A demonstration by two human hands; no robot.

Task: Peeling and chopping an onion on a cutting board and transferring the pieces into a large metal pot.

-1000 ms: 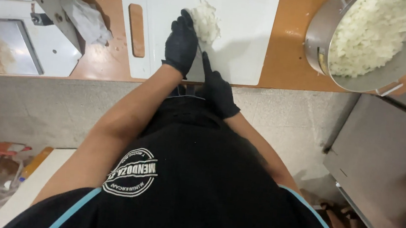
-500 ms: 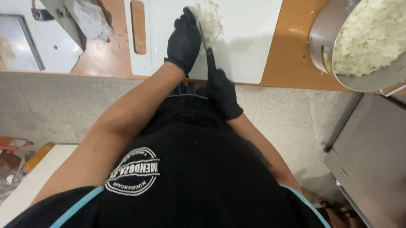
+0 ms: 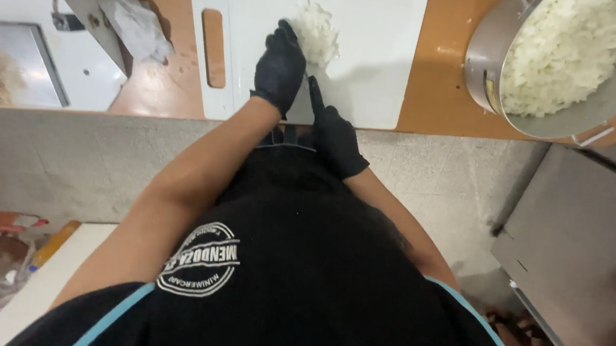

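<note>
A white cutting board [image 3: 380,44] with a slot handle lies on the brown counter. On it sits a small pile of chopped white onion [image 3: 320,35]. My left hand [image 3: 282,69], in a black glove, presses down on the near left side of the pile with curled fingers. My right hand [image 3: 335,136], also gloved in black, sits at the board's near edge, closed on a knife handle with the index finger stretched forward. The knife blade [image 3: 298,108] runs under my left hand and is mostly hidden.
A large metal pot [image 3: 485,58] full of chopped white onion stands at the upper right. A crumpled white cloth [image 3: 138,25] lies left of the board, beside a white machine [image 3: 49,50]. A steel surface [image 3: 586,252] is at the right.
Both hands stay on the board at nearly the same spot. The right hand's index finger has shifted slightly forward along the knife.
</note>
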